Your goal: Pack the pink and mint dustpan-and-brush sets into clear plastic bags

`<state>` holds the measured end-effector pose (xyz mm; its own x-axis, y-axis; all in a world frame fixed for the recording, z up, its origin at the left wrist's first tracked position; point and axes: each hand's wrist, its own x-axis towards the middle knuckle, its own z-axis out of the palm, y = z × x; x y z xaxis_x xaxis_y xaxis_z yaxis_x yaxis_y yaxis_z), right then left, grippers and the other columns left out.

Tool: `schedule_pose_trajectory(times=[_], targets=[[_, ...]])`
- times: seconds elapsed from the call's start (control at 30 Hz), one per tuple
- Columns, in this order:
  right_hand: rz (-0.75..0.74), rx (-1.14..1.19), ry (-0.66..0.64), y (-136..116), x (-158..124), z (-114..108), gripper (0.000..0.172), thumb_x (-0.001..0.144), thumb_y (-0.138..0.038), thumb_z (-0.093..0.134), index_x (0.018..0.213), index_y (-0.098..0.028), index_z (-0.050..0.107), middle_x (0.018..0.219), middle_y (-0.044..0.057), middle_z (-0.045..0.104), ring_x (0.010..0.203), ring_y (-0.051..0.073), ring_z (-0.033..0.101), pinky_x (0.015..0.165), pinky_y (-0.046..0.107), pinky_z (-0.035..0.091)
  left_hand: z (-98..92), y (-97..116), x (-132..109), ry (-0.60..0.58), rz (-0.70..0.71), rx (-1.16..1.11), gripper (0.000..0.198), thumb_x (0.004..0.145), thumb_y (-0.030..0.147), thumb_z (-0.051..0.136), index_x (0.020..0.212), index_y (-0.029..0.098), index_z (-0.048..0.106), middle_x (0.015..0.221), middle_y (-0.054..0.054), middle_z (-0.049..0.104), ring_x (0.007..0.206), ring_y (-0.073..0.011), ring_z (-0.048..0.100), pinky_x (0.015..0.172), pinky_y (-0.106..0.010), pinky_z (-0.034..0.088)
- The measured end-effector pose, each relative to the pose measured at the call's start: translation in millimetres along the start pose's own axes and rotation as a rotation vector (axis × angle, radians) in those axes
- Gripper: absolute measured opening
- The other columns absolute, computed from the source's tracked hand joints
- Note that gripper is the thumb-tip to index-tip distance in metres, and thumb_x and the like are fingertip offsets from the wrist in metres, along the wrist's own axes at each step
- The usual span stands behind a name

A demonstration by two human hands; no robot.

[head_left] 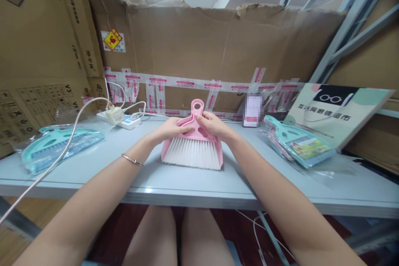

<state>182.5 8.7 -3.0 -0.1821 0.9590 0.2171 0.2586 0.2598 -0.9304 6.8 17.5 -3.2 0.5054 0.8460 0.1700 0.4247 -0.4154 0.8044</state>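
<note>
In the middle of the table, a pink hand brush (191, 153) with white bristles is nested against a pink dustpan (219, 152), whose edges show on both sides of the bristles. The handles overlap and point away from me, with a hanging hole at the top. My left hand (171, 129) grips the set from the left, its thumb lying over the brush's upper part. From the right, my right hand (215, 125) holds it near the base of the handle, thumb on top. Fingers behind the set are hidden.
Teal dustpan sets in clear plastic lie at left (62, 145) and right (307, 143). A power strip (131, 121) with a charger and a white cable (73, 133) is at back left. A phone (252, 110) leans against a large cardboard box (187, 45); a printed board (330, 112) stands right.
</note>
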Motion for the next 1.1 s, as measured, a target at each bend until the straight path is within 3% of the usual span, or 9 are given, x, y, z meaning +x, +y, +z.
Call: schedule_pose_trajectory(times=[0.2, 0.4, 0.6, 0.67, 0.77, 0.87, 0.97, 1.03, 1.1], targets=[[0.058, -0.045, 0.083, -3, -1, 6, 0.021, 0.088, -0.033, 0.049, 0.078, -0.015, 0.052, 0.062, -0.002, 0.051, 0.047, 0.006, 0.045, 0.043, 0.017, 0.034, 2.3, -2, 2, 0.030, -0.003, 0.038, 0.038, 0.066, 0.053, 0.062, 0.064, 0.015, 0.056, 0.060, 0.001, 0.049, 0.059, -0.0123, 0.041, 0.057, -0.025, 0.029], [0.056, -0.077, 0.144, 8, 6, 7, 0.028, 0.087, -0.042, 0.048, 0.074, -0.016, 0.052, 0.057, -0.003, 0.049, 0.044, 0.007, 0.044, 0.041, 0.018, 0.033, 4.7, -6, 5, 0.075, -0.011, 0.048, 0.044, 0.066, 0.058, 0.059, 0.055, 0.017, 0.047, 0.054, 0.003, 0.040, 0.053, -0.0106, 0.034, 0.052, -0.024, 0.023], [0.039, -0.013, 0.162, 7, 9, 7, 0.035, 0.080, -0.050, 0.056, 0.072, -0.016, 0.055, 0.064, 0.001, 0.058, 0.054, 0.010, 0.052, 0.050, 0.022, 0.042, 4.3, -7, 6, 0.094, -0.008, 0.048, 0.043, 0.068, 0.056, 0.059, 0.055, 0.017, 0.048, 0.054, 0.003, 0.041, 0.053, -0.0105, 0.035, 0.052, -0.024, 0.023], [0.035, 0.023, 0.129, 5, 10, -4, 0.040, 0.078, -0.056, 0.055, 0.072, -0.016, 0.056, 0.067, 0.004, 0.061, 0.060, 0.013, 0.056, 0.055, 0.023, 0.045, 3.1, -8, 6, 0.113, -0.008, 0.051, 0.043, 0.068, 0.056, 0.059, 0.055, 0.016, 0.048, 0.053, 0.003, 0.040, 0.053, -0.0102, 0.034, 0.051, -0.024, 0.022], [0.052, -0.045, 0.192, 11, 6, -45, 0.043, 0.079, -0.059, 0.051, 0.077, -0.017, 0.058, 0.073, 0.006, 0.064, 0.066, 0.014, 0.059, 0.061, 0.025, 0.046, 0.0, -10, 6, 0.147, -0.031, 0.061, 0.042, 0.067, 0.055, 0.059, 0.054, 0.016, 0.049, 0.052, 0.003, 0.038, 0.052, -0.0100, 0.032, 0.050, -0.024, 0.021], [0.179, -0.426, 0.357, 32, -2, -99, 0.038, 0.075, -0.054, 0.059, 0.073, -0.016, 0.057, 0.070, 0.005, 0.062, 0.063, 0.013, 0.056, 0.061, 0.025, 0.044, -3.2, -12, 5, 0.167, -0.063, 0.080, 0.042, 0.067, 0.056, 0.058, 0.054, 0.017, 0.049, 0.052, 0.003, 0.037, 0.052, -0.0105, 0.032, 0.051, -0.024, 0.020], [0.442, -0.815, 0.134, 55, -9, -133, 0.040, 0.062, -0.055, 0.070, 0.063, -0.016, 0.058, 0.063, 0.004, 0.059, 0.060, 0.016, 0.054, 0.058, 0.028, 0.041, -4.5, -15, 6, 0.176, -0.071, 0.086, 0.044, 0.066, 0.057, 0.059, 0.052, 0.018, 0.045, 0.052, 0.003, 0.037, 0.052, -0.0107, 0.032, 0.051, -0.025, 0.021], [0.553, -0.949, -0.034, 63, -10, -137, 0.041, 0.055, -0.054, 0.075, 0.062, -0.016, 0.060, 0.064, 0.003, 0.059, 0.060, 0.017, 0.055, 0.057, 0.030, 0.040, -4.8, -17, 7, 0.181, -0.074, 0.083, 0.045, 0.066, 0.057, 0.059, 0.052, 0.018, 0.043, 0.052, 0.003, 0.037, 0.052, -0.0110, 0.032, 0.051, -0.025, 0.021], [0.619, -0.995, -0.114, 63, -10, -131, 0.040, 0.052, -0.051, 0.078, 0.064, -0.016, 0.061, 0.067, 0.003, 0.060, 0.062, 0.018, 0.056, 0.058, 0.030, 0.041, -5.2, -19, 8, 0.190, -0.084, 0.084, 0.045, 0.066, 0.058, 0.059, 0.052, 0.018, 0.042, 0.052, 0.003, 0.037, 0.052, -0.0112, 0.032, 0.051, -0.025, 0.021]])
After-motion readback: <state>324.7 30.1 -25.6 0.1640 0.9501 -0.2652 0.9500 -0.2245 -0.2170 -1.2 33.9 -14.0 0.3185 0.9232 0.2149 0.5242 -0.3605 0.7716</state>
